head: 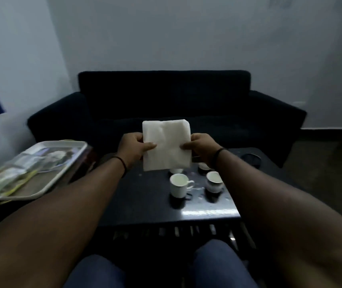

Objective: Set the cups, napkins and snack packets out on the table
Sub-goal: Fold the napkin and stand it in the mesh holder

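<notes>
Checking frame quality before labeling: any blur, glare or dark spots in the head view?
Head view: dim overall, the sofa nearly black; motion blur smears the tray and its packets at left; glare streak on the table front edge; wide-angle stretch on the forearms; napkins and cups stay readable.

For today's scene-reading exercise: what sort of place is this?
Probably a sitting room or lounge: a dark sofa against the wall, with a low dark table before it carrying cups.

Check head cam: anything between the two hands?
Head view: only the white napkin stack spans the gap, pinched at its side edges by the left hand and right hand, above the cups.
</notes>
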